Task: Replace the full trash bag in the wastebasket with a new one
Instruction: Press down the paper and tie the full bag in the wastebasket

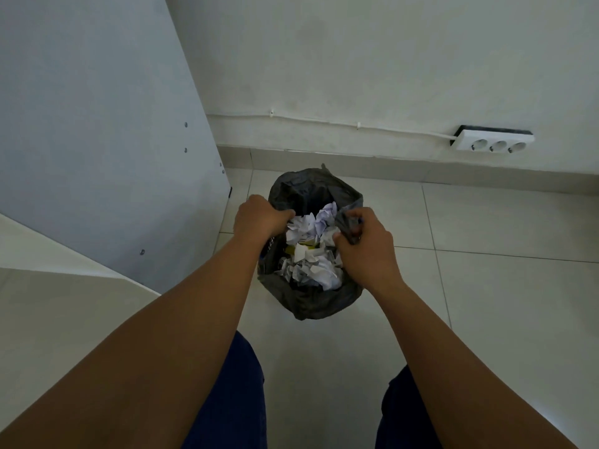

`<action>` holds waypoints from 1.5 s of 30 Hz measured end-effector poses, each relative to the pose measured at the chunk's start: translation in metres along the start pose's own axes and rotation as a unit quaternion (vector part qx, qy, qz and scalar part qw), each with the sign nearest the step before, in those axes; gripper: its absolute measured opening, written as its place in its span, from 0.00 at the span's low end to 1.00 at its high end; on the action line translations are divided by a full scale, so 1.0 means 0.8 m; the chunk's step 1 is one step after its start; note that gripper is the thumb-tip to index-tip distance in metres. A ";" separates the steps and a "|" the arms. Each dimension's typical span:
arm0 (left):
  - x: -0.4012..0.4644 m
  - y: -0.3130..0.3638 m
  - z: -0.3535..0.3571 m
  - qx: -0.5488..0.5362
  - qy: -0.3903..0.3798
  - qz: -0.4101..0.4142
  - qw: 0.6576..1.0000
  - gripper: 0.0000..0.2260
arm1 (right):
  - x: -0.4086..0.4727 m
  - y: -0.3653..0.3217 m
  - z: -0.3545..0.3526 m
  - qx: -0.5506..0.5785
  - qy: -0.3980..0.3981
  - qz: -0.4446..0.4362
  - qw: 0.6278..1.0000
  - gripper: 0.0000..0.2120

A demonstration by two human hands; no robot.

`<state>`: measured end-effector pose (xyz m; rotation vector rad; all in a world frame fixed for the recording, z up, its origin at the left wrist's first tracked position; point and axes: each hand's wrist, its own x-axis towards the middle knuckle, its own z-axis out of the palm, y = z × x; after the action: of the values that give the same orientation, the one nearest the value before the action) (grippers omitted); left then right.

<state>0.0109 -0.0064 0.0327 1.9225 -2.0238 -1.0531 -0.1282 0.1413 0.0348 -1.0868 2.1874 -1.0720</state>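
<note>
1. My right hand point(366, 246) has the dark trash bag point(308, 303) rim bunched in curled fingers; my left hand point(259, 217) grips the opposite rim.
2. The bag, full of crumpled paper point(311, 251), sits in the wastebasket point(269, 251) on the tiled floor point(486, 303).
3. Lifting out, tying and relining remain.

Single head cam, looked steeply down and forward; wastebasket point(309, 244) close at 12 o'clock, wall point(389, 59) beyond.
</note>
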 end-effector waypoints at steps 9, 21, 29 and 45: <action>-0.002 -0.005 0.004 -0.043 0.051 0.192 0.979 0.08 | 0.008 -0.003 0.011 0.080 -0.067 0.051 0.993 0.05; -0.017 0.006 0.012 -0.114 -0.109 0.309 0.938 0.15 | 0.018 0.001 0.034 0.091 -0.012 -0.034 0.995 0.05; -0.009 0.001 0.001 -0.117 -0.156 0.309 0.931 0.30 | 0.033 0.008 0.025 0.127 -0.034 0.019 0.991 0.13; -0.018 0.007 0.008 -0.133 -0.158 0.323 0.924 0.30 | 0.038 0.000 0.037 0.024 -0.028 -0.101 0.994 0.11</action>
<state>0.0053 0.0089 0.0362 0.8794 -2.2732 -1.3978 -0.1255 0.1037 0.0155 -1.3215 2.0318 -1.1576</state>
